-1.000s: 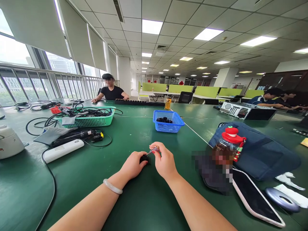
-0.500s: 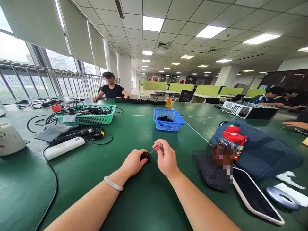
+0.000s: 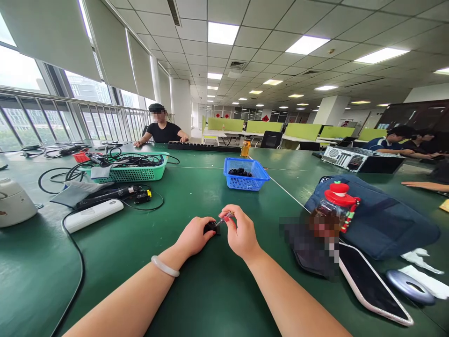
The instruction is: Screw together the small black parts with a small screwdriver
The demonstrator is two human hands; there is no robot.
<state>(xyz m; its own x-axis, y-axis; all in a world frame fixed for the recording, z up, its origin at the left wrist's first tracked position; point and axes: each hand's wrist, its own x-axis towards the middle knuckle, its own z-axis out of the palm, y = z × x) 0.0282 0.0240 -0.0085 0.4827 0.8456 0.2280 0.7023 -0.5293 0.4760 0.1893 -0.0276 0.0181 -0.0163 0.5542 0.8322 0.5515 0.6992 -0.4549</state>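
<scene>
My left hand (image 3: 192,238) is closed over a small black part (image 3: 211,228) and presses it onto the green table (image 3: 147,243). My right hand (image 3: 239,231) pinches a small screwdriver (image 3: 223,218) with a clear reddish handle. Its thin tip points down and left into the black part. Both hands meet in the middle of the table, in front of a blue basket (image 3: 246,175) holding several dark small parts. A pale bangle sits on my left wrist.
To the left are a green basket (image 3: 129,169) of cables, a white device (image 3: 91,216) and a black tool. At right lie a dark blue bag (image 3: 379,220), a red-capped bottle (image 3: 333,208) and a phone (image 3: 370,285). A person (image 3: 161,128) sits at the far end; others are at right.
My hands and the screwdriver stay nearly in place, with small shifts of the right fingers. Another person's hand has come into view at the right edge.
</scene>
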